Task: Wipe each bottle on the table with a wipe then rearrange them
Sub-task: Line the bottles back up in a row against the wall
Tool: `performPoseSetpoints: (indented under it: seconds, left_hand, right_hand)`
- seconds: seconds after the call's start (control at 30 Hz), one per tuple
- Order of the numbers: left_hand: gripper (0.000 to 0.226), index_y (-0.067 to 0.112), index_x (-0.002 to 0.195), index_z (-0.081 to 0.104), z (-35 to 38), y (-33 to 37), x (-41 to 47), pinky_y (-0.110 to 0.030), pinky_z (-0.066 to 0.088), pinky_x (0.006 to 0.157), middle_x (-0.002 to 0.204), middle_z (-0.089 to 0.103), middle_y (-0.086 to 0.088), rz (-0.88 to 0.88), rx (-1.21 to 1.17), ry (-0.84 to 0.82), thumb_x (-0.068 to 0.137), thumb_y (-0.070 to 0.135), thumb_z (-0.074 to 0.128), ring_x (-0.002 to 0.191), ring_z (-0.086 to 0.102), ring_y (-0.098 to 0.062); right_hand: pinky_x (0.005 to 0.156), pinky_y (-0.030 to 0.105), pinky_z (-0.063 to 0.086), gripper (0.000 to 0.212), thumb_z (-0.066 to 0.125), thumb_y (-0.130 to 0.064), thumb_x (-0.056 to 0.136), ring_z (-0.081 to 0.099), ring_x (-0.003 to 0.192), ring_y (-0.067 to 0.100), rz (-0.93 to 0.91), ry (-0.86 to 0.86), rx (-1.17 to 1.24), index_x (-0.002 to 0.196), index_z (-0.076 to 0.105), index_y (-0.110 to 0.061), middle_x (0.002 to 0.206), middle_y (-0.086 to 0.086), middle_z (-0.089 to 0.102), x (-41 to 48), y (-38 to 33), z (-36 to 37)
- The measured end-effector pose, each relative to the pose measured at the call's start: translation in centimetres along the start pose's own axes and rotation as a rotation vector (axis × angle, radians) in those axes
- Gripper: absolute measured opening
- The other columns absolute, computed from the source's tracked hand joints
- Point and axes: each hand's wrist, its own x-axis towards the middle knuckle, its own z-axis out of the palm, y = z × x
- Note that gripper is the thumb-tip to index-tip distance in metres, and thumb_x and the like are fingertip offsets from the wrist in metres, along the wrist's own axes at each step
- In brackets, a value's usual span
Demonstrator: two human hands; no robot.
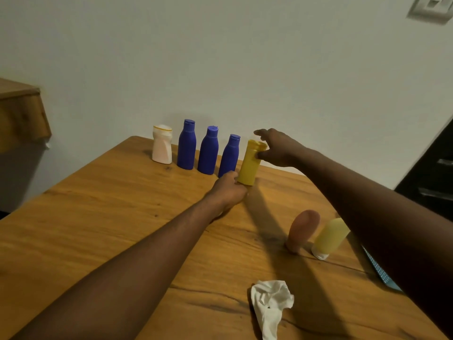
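Head: wooden table [103,224] against pale wall [220,57]
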Motion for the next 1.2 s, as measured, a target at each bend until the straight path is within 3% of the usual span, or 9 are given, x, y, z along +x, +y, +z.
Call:
performPoseSetpoints:
  seconds: [0.1,0.2,0.3,0.4,0.53,0.67,0.77,1.0,1.2]
  left_hand:
    - [0.067,0.02,0.156,0.041,0.4,0.5,-1.3,-0.04,0.052,0.104,0.131,0.06,0.005,0.012,-0.031,0.001,0.096,0.008,0.069,0.115,0.058,-0.013]
    - [0.067,0.023,0.156,0.042,0.8,1.3,-3.0,-0.046,0.053,0.107,0.144,0.056,-0.002,0.029,-0.038,0.008,0.096,0.008,0.069,0.124,0.058,-0.019]
    - [0.056,0.02,0.148,0.052,1.4,2.4,-4.9,-0.04,0.055,0.102,0.138,0.059,-0.003,0.071,-0.016,0.02,0.096,0.009,0.07,0.122,0.059,-0.019]
    - [0.044,0.021,0.138,0.059,2.1,3.4,-7.0,-0.024,0.052,0.08,0.13,0.063,-0.002,0.115,0.008,0.01,0.097,0.009,0.07,0.111,0.06,-0.012]
    - [0.03,0.021,0.124,0.067,3.5,4.4,-9.7,-0.028,0.055,0.09,0.118,0.067,0.002,0.167,0.071,0.008,0.096,0.012,0.07,0.111,0.064,-0.014]
    - [0.018,0.019,0.113,0.072,5.2,4.7,-11.4,-0.036,0.059,0.095,0.11,0.073,0.0,0.161,0.109,-0.025,0.095,0.016,0.075,0.106,0.069,-0.017]
    - [0.014,0.019,0.11,0.072,6.2,4.7,-12.3,-0.028,0.057,0.083,0.111,0.072,0.0,0.149,0.119,-0.023,0.097,0.017,0.073,0.107,0.068,-0.017]
    - [0.018,0.02,0.113,0.067,7.7,4.4,-13.0,-0.01,0.047,0.055,0.111,0.069,0.003,0.101,0.119,-0.046,0.1,0.009,0.063,0.092,0.063,-0.006]
    - [0.02,0.023,0.107,0.068,8.2,3.3,-11.5,-0.032,0.062,0.071,0.105,0.072,-0.001,0.066,0.054,-0.017,0.093,0.009,0.067,0.096,0.07,-0.019]
  right_hand:
    - [0.101,0.042,0.05,0.063,0.069,-0.03,0.095,0.052,0.128,0.028,-0.02,0.033,-0.018,0.151,0.041,-0.022,0.149,0.008,0.048,-2.0,0.1,-1.3]
    - [0.094,0.033,0.051,0.049,0.068,-0.026,0.096,0.057,0.12,0.023,-0.055,-0.024,-0.011,0.142,0.053,-0.02,0.142,0.006,0.055,-4.6,0.0,-2.5]
    - [0.088,0.025,0.045,0.041,0.067,-0.02,0.097,0.059,0.114,0.019,-0.061,-0.102,0.002,0.137,0.059,-0.016,0.137,0.004,0.06,-7.7,-0.1,-3.5]
    - [0.088,0.026,0.047,0.032,0.067,-0.013,0.095,0.062,0.112,0.019,-0.052,-0.176,0.035,0.127,0.066,-0.014,0.127,0.001,0.066,-10.8,-0.1,-4.3]
    - [0.089,0.033,0.056,0.024,0.065,-0.009,0.088,0.067,0.101,0.016,-0.031,-0.282,0.004,0.107,0.077,-0.015,0.106,-0.002,0.075,-14.3,0.2,-5.5]
    - [0.094,0.036,0.055,0.03,0.071,-0.018,0.083,0.064,0.105,0.016,-0.008,-0.356,-0.007,0.113,0.076,-0.016,0.112,-0.004,0.073,-16.7,0.5,-5.9]
    - [0.096,0.036,0.055,0.037,0.078,-0.02,0.083,0.064,0.108,0.017,-0.019,-0.358,-0.041,0.119,0.073,-0.018,0.118,-0.004,0.07,-17.9,1.0,-5.4]
    - [0.085,0.038,0.06,0.022,0.078,-0.013,0.083,0.068,0.094,0.016,-0.057,-0.202,-0.068,0.095,0.069,-0.03,0.106,-0.003,0.073,-17.9,2.4,-3.6]
    - [0.083,0.035,0.06,0.019,0.073,-0.011,0.083,0.066,0.094,0.015,-0.064,-0.147,0.025,0.099,0.072,-0.022,0.104,-0.003,0.072,-16.3,3.4,-3.1]
